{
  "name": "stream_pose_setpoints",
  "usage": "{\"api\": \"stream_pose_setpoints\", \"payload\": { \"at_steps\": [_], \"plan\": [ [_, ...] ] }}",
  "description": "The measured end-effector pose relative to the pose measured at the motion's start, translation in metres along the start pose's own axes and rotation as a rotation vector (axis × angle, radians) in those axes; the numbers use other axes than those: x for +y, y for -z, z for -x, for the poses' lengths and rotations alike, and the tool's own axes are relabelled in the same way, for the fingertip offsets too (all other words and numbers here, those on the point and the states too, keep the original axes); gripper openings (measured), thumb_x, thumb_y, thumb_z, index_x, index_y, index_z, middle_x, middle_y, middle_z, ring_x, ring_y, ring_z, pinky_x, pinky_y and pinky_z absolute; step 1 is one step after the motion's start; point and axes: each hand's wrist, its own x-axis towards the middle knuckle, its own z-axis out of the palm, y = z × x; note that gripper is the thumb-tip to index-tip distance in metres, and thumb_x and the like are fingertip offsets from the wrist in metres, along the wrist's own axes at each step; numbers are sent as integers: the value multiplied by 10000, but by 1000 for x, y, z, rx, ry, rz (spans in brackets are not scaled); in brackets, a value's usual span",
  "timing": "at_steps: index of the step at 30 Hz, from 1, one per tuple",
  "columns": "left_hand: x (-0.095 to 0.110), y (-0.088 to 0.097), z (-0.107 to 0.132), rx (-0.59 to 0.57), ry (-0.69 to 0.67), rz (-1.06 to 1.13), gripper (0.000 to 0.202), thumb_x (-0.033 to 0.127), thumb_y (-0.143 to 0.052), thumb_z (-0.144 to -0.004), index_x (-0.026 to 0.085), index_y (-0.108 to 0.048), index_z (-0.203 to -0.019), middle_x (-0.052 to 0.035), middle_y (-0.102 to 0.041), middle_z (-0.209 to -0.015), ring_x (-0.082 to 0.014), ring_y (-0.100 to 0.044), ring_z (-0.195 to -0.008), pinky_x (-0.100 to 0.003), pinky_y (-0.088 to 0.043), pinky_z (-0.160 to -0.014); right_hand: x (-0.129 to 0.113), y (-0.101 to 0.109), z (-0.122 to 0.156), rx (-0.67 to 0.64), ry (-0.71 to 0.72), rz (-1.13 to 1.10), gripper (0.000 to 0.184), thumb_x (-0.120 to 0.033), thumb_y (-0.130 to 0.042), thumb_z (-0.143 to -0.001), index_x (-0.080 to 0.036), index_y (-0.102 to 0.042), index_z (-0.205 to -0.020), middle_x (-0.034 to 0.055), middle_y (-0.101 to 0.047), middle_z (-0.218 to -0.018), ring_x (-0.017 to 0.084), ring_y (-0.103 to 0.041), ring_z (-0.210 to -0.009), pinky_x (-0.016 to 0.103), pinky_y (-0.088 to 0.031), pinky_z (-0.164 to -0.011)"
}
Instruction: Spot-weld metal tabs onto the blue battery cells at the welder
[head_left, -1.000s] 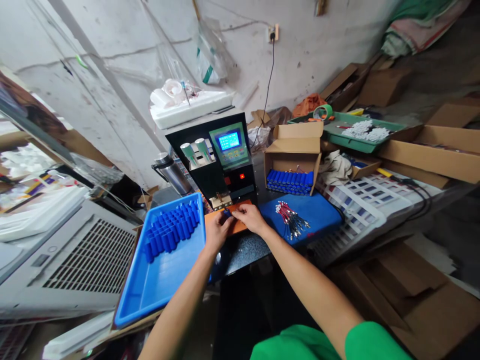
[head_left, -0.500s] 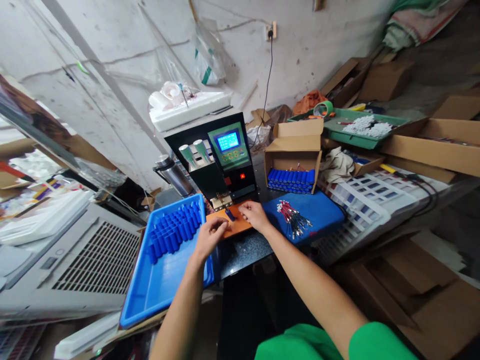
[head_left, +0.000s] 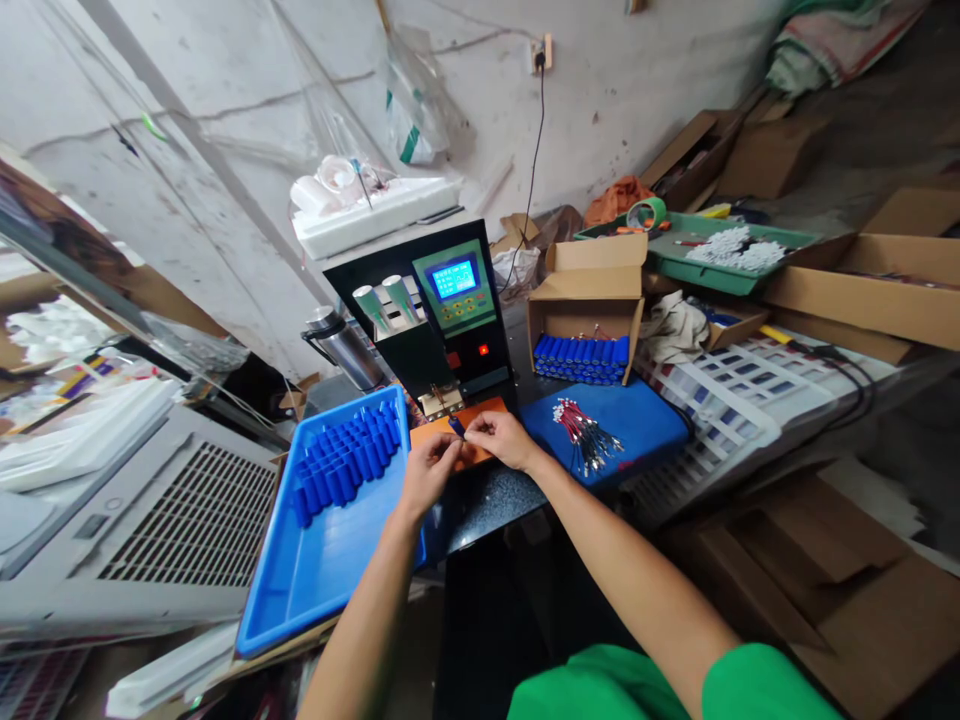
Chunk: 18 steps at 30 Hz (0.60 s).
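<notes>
My left hand (head_left: 426, 468) and my right hand (head_left: 501, 438) meet over an orange pad (head_left: 480, 412) in front of a black spot-welding machine (head_left: 431, 320) with a green panel and lit blue screen. Both hands pinch a small blue battery cell (head_left: 456, 427) between their fingertips, just below the machine's welding tips. To the left lies a blue tray (head_left: 330, 540) holding several blue cells in rows. On the right a bundle of red and black wires (head_left: 583, 432) rests on a blue mat (head_left: 637, 425).
A cardboard box (head_left: 589, 310) of blue cells stands behind the mat. A steel kettle (head_left: 343, 345) sits left of the machine. A green tray (head_left: 697, 262), cardboard boxes and a white grilled unit (head_left: 172, 520) crowd the sides. A power cable runs up the wall.
My left hand, drawn back toward the tray half a second ago, has returned to the orange pad. Both hands again pinch the blue cell under the welding tips.
</notes>
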Motion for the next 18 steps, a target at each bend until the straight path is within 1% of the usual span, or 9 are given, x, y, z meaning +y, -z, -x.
{"api": "stream_pose_setpoints", "payload": {
  "at_steps": [4, 10, 13, 16, 18],
  "plan": [
    [-1, -4, -2, -3, 9, 51, 276, 432, -591, -838, 161, -627, -796, -26, -672, -749, -140, -608, -666, -257, -484, -637, 3, -2, 0, -5, 21, -10, 195, -347, -664, -715, -156, -644, -743, 7, -654, -700, 131, -578, -646, 262, -453, -654],
    [-1, -7, -1, 10, -21, 2, 298, 452, -579, -839, 162, -626, -788, -31, -676, -750, -150, -620, -696, -268, -499, -664, 3, -2, 1, 2, 9, -12, 188, -344, -673, -714, -159, -651, -738, 10, -664, -701, 137, -586, -652, 265, -459, -659],
    [-5, -6, 0, 52, -70, -102, 258, 418, -569, -852, 175, -650, -828, -31, -698, -763, -152, -630, -690, -264, -497, -655, 0, -2, 2, 35, -4, 8, 206, -364, -666, -725, -158, -656, -724, 14, -664, -681, 138, -577, -638, 261, -448, -641],
    [-10, -3, 1, 119, -180, -277, 202, 362, -564, -863, 196, -678, -881, -29, -708, -785, -151, -626, -690, -267, -480, -658, -1, -3, 1, 71, -9, 34, 220, -373, -663, -724, -155, -658, -694, 9, -645, -644, 127, -543, -602, 245, -416, -591],
    [-13, -2, 1, 156, -258, -382, 180, 338, -568, -864, 206, -688, -892, -30, -699, -773, -154, -619, -688, -271, -469, -663, -3, -3, 0, 68, -32, 29, 238, -386, -661, -720, -152, -653, -674, -3, -611, -598, 112, -505, -553, 232, -383, -538]
  ]
}}
